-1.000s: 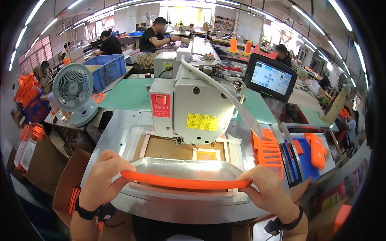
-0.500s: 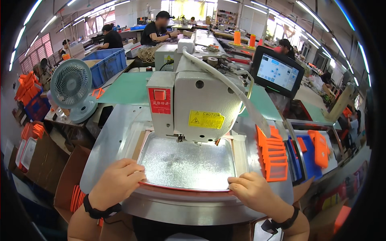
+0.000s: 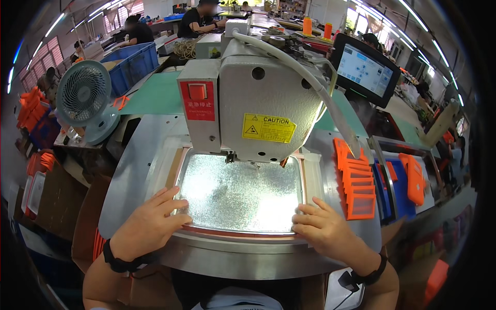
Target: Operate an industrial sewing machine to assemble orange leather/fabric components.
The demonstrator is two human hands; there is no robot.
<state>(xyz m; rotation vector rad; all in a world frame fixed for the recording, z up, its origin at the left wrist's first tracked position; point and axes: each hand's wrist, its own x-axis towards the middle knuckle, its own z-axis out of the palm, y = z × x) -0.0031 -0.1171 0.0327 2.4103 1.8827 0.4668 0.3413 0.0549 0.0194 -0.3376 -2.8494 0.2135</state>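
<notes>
Two hands, the left hand (image 3: 152,222) and right hand (image 3: 328,230), rest with fingers loosely spread on the near corners of a silvery, grainy, round-cornered tray (image 3: 240,194) lying flat beneath the grey sewing machine (image 3: 268,98), while a cardboard box (image 3: 64,201) at left holds orange pieces (image 3: 45,162).

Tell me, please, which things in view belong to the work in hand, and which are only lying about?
Likely in the work:
silver panel, touched by the left hand and right hand
grey machine head over its far edge
perhaps the orange pieces at right

Seemingly lying about:
pale fan
blue crate
coiled rope
</notes>
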